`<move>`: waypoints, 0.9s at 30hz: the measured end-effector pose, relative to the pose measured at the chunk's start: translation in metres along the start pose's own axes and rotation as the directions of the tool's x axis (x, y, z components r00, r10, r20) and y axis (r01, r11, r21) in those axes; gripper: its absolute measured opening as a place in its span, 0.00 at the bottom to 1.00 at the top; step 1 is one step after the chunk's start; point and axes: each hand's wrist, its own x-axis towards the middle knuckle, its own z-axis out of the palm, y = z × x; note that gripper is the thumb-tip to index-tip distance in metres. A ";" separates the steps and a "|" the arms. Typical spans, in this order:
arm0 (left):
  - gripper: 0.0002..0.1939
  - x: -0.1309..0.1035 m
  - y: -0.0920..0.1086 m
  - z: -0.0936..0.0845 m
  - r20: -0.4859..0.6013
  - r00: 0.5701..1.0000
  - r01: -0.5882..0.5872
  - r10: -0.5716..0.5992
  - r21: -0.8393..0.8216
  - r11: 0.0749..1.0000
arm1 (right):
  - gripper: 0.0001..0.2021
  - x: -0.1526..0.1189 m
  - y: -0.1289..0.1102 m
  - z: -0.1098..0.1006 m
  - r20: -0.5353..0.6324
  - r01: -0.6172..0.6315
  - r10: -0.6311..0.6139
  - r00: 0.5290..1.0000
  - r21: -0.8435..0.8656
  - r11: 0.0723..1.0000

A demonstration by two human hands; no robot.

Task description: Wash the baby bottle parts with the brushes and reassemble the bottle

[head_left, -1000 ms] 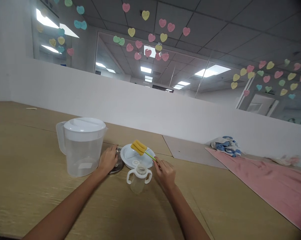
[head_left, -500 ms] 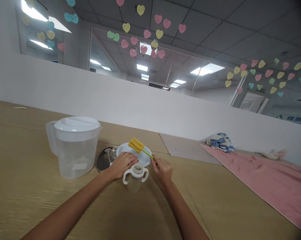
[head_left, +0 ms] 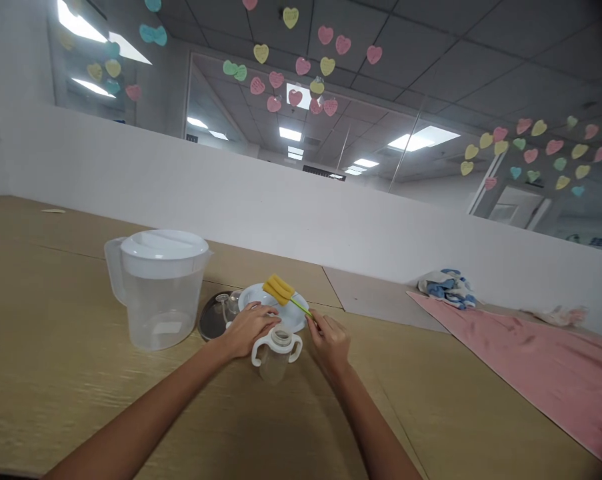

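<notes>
My right hand (head_left: 331, 339) is closed around the green handle of a sponge bottle brush (head_left: 279, 289). Its yellow sponge head is held over a white bowl (head_left: 301, 320). Fingers stretched out, my left hand (head_left: 251, 330) lies across the near left rim of that bowl; its thumb and palm side are hidden. Close in front of both hands stands a clear baby bottle (head_left: 275, 368) with a white two-handled collar, upright and uncapped. Left of the bowl, a dark round tray (head_left: 211, 320) carries small clear bottle parts (head_left: 231, 303), partly covered by my left hand.
A large clear pitcher (head_left: 163, 300) with a white lid stands on the table (head_left: 181, 413) at left. To the right lies a pink cloth (head_left: 531, 360), with a crumpled blue-and-white cloth (head_left: 448, 288) at its far corner. A white wall (head_left: 281, 213) runs behind.
The whole scene has shifted slightly right in view as the camera moved. Both hands, the brush, the bowl and the bottle keep nearly the same places relative to one another.
</notes>
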 end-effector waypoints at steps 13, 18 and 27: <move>0.08 -0.001 -0.004 -0.006 -0.574 0.741 0.167 -0.347 -0.343 0.924 | 0.09 -0.001 0.001 0.001 -0.016 -0.037 0.038 0.999 0.047 0.998; 0.07 -0.004 -0.007 -0.005 -0.585 0.690 0.237 -0.426 -0.374 0.897 | 0.08 -0.002 0.001 0.002 0.002 0.063 -0.063 0.998 0.106 0.992; 0.06 -0.006 0.001 0.002 -0.599 0.729 0.168 -0.332 -0.314 0.935 | 0.08 -0.002 0.002 0.001 0.005 0.061 -0.062 0.998 0.066 0.996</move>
